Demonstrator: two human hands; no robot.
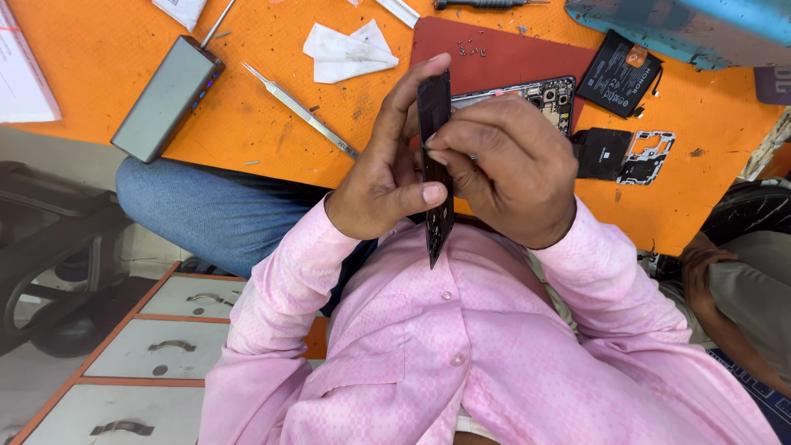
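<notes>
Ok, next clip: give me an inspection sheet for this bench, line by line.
Surface: orange mat, scuffed, with a dark red pad.
Job's things: thin black panel held edge-on by left hand and right hand; opened phone behind.
Clutter: tweezers, grey power bank, battery, white wipes, tiny screws.
Hands: both gripping the panel.
Cables: nothing seen.
Surroundings: grey drawers; another person's arm at right.

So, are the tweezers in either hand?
No, the tweezers lie on the orange mat; both hands hold a thin black panel.
</notes>
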